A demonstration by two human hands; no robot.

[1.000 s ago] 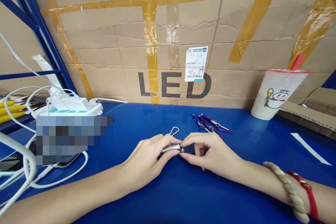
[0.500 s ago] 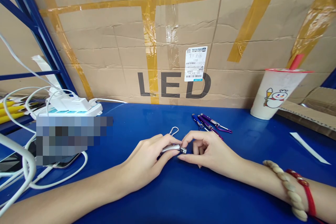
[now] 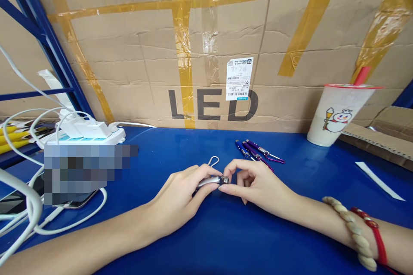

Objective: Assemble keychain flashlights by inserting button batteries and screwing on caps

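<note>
My left hand (image 3: 176, 193) is closed around a small silver flashlight (image 3: 209, 181), gripping its barrel between thumb and fingers. A light cord loop (image 3: 214, 161) shows just beyond those fingers. At the other end of the barrel, the thumb and index finger of my right hand (image 3: 266, 184) pinch the dark metal end piece (image 3: 225, 179). Several slim blue and purple flashlights (image 3: 254, 150) with cords lie behind my right hand, partly covered by it.
A drink cup (image 3: 332, 116) with a red straw stands at right. A white strip (image 3: 379, 180) lies before it. On the left are a power strip (image 3: 87, 133), white cables (image 3: 32, 197) and a phone (image 3: 80, 201). Behind the blue table stands a large cardboard box (image 3: 145, 73).
The metal end piece has turned slightly between my right fingers, and my right index finger has shifted a little. Both hands stay in about the same place.
</note>
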